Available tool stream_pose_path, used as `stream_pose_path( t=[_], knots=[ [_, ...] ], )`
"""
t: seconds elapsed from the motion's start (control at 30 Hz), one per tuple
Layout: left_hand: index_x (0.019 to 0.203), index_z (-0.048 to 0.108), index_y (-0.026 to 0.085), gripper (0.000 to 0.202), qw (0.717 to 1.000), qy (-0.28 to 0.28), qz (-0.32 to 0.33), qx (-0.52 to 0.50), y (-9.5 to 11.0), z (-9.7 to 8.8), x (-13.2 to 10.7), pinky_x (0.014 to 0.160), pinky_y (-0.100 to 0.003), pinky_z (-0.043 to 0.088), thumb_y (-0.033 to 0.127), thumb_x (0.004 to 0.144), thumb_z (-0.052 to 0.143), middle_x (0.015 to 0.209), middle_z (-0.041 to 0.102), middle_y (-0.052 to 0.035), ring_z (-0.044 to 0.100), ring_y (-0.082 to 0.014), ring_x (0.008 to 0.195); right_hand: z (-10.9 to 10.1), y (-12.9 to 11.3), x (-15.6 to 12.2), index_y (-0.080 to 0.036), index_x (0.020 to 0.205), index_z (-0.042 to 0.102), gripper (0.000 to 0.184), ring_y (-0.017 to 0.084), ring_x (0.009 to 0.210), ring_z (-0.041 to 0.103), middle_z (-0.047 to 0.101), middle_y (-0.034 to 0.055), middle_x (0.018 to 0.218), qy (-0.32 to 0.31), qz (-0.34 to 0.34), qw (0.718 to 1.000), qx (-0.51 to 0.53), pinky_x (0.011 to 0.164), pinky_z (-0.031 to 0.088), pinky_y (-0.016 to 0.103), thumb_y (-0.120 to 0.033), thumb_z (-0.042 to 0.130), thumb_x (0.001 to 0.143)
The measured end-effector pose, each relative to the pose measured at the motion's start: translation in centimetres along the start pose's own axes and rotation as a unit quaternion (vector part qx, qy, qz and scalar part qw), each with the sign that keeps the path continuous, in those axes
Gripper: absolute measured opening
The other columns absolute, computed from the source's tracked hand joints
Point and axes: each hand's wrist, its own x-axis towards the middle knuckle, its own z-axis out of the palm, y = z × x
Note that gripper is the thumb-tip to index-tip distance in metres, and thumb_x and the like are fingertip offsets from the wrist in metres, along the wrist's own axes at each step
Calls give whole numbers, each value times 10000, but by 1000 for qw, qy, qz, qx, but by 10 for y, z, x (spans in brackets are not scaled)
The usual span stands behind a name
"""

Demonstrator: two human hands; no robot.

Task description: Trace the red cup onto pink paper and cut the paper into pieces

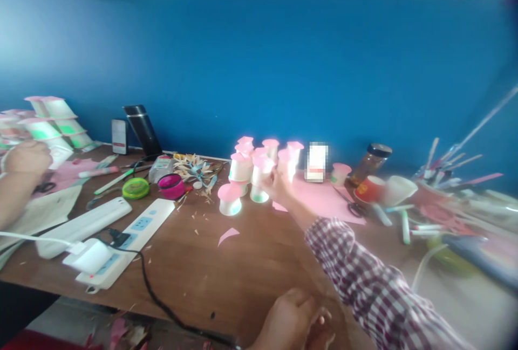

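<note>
My right hand (278, 184), in a checked sleeve, reaches across the brown table (243, 263) to a cluster of white cups with pink lids (243, 164). Its blurred fingers look wrapped on one cup (261, 173) at the front of the cluster. Another pink-lidded cup (230, 199) stands alone just left of it. A pink paper sheet (324, 199) lies under and right of my hand. My left hand (292, 320) rests at the near table edge with its fingers curled in; nothing shows in it.
Another person's hand (26, 158) works at the far left, beside stacked cups (52, 121). Two white power strips (121, 237) with a black cable, tape rolls (135, 188), scissors (351, 203), a jar (370, 164), paper cups (370, 188) and pens (404, 226) lie around. A blue wall stands behind.
</note>
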Motion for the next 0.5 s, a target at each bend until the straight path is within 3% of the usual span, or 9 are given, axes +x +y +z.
stream_pose_path(
  t=[0.33, 0.5],
  knots=[
    [864, 656, 217, 211, 1000, 0, 4, 0, 1, -2, -1, 607, -223, 435, 184, 655, 663, 782, 654, -35, 592, -155, 684, -12, -12, -13, -187, 1000, 546, 370, 221, 769, 557, 597, 54, 861, -4, 18, 999, 32, 605, 442, 316, -356, 647, 688],
    [842, 643, 196, 173, 998, 52, 37, -25, 2, -2, 2, 602, -234, 443, 166, 672, 631, 718, 642, -34, 574, -149, 656, -47, -31, -49, -182, 1044, 537, 359, 224, 820, 589, 604, 81, 965, -15, 26, 998, 61, 633, 485, 320, -356, 627, 743]
  ],
)
